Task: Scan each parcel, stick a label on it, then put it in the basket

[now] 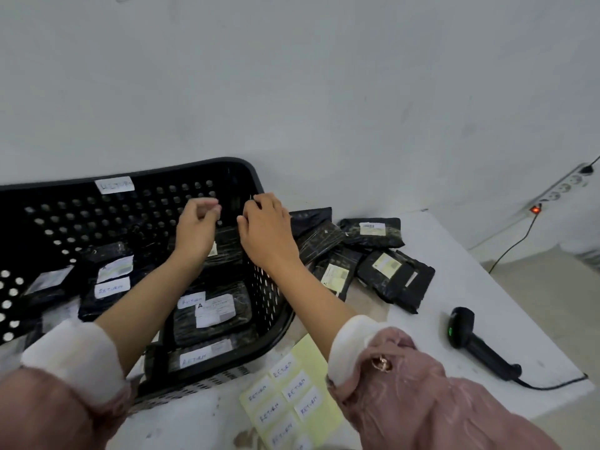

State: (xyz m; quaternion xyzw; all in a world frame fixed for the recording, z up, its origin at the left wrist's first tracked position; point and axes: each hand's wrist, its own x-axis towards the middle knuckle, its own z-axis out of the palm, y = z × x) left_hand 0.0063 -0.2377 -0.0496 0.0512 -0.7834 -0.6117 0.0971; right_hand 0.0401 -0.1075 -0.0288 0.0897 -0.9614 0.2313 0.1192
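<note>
Head view: both hands hover over the black basket [256,177], left hand [196,227] with fingers loosely curled and holding nothing, right hand [268,230] curled too, grip unclear, above a parcel [224,251] inside it, with more parcels [373,254] piled on the table [487,287] beside the scanner [480,344] and label sheet [292,394].

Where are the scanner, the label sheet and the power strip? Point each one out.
scanner [480,347], head view, on its black handle lying on the table.
label sheet [311,358], head view, on its bare yellow backing.
power strip [563,186], head view, on its white socket row against the wall.
</note>
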